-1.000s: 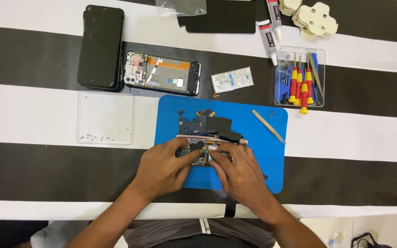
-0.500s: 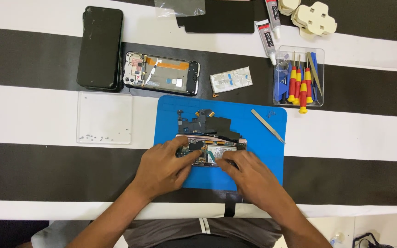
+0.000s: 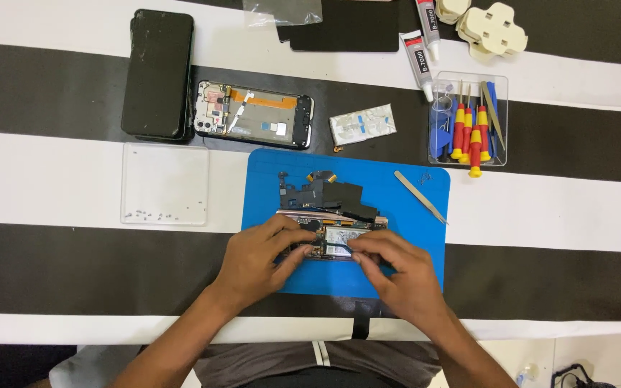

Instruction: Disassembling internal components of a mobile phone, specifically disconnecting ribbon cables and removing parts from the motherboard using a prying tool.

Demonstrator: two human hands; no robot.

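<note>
An opened phone body (image 3: 339, 233) lies on a blue work mat (image 3: 411, 230), its insides exposed. My left hand (image 3: 256, 259) grips its left end, fingers curled over the frame. My right hand (image 3: 397, 276) rests on its lower right part, fingertips pinching at something small inside near the middle; what it pinches is too small to tell. Black plastic cover pieces (image 3: 321, 192) with small orange flex parts lie on the mat just beyond the phone.
Metal tweezers (image 3: 420, 195) lie on the mat's right side. A second opened phone (image 3: 253, 115) and a black phone (image 3: 158, 74) lie at the back left. A clear tray (image 3: 164, 183) holds several screws. A clear box (image 3: 501, 144) holds screwdrivers. Glue tubes (image 3: 420, 54) and a white packet (image 3: 362, 123) are behind.
My right hand has slid a little right and down along the phone body. My left hand stays on the left end.
</note>
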